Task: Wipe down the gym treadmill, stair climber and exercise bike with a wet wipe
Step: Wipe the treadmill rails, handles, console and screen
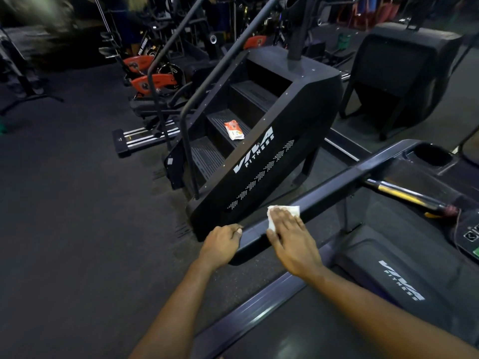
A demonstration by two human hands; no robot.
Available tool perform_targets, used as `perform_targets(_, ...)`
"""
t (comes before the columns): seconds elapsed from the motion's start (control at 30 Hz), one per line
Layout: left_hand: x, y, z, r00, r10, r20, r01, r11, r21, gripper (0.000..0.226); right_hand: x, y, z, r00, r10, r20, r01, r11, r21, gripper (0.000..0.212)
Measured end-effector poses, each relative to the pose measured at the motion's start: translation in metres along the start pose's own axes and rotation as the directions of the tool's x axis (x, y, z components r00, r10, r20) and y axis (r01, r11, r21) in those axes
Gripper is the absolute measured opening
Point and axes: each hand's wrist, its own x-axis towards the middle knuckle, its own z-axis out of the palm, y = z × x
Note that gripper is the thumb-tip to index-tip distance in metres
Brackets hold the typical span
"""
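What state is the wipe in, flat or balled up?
Flat. The white wipe lies pressed against the treadmill handrail under the right hand, whose fingers are straight; one square corner shows.

viva fitness on stair climber [282, 125], treadmill [388, 257]

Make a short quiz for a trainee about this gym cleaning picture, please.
1. True or false: the right hand presses the white wipe flat on the treadmill handrail.
2. Where does the packet of wipes lie? A) on the floor B) on a step of the stair climber C) in the treadmill's cup holder
3. Fill in: the left hand grips the ____ of the handrail.
Key: 1 true; 2 B; 3 end.
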Motion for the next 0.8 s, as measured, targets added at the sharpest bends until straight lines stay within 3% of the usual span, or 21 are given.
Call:
perform_targets(0.07,0.002,0.001,0.0,1.0,0.0,0.008,0.0,1.0,0.002,0.036,0.005,0.004,-0.002,0.995,0.089,-0.036,-0.088,0.996,0.033,0.076)
perform_targets(0.2,0.002,0.003,-0.003,1.0,-0.009,0.021,0.009,1.0,0.012,0.034,0.007,0.019,-0.006,0.999,-0.027,0.018,0.028,0.999,-0.029,0.073)
perform_targets(0.3,0.007,0.007,-0.003,0.999,-0.023,0.023,0.022,0.999,0.028,0.032,0.015,0.028,-0.011,0.992,0.12,-0.04,-0.12,0.993,0.02,0.073)
perform_targets(0.4,0.011,0.011,-0.003,0.999,-0.039,-0.003,0.039,0.998,0.048,0.03,0.012,0.027,-0.008,1.0,-0.003,0.023,0.003,1.0,-0.022,0.075)
perform_targets(0.53,0.015,0.015,-0.002,0.999,-0.036,-0.005,0.036,0.998,0.046,0.028,0.018,0.034,-0.013,0.991,0.129,-0.039,-0.128,0.991,0.025,0.082)
perform_targets(0.63,0.016,0.019,-0.001,1.0,-0.02,0.014,0.019,0.998,0.067,0.029,0.016,0.035,-0.012,1.0,0.025,0.003,-0.025,1.0,-0.017,0.079)
perform_targets(0.73,0.022,0.031,0.001,0.995,0.022,0.094,-0.026,0.999,0.035,0.037,0.022,0.048,-0.02,0.991,0.127,-0.046,-0.127,0.992,0.011,0.079)
perform_targets(0.8,0.028,0.04,0.004,0.993,0.05,0.109,-0.052,0.998,0.023,0.041,0.022,0.05,-0.021,0.995,0.094,-0.028,-0.094,0.996,0.009,0.077)
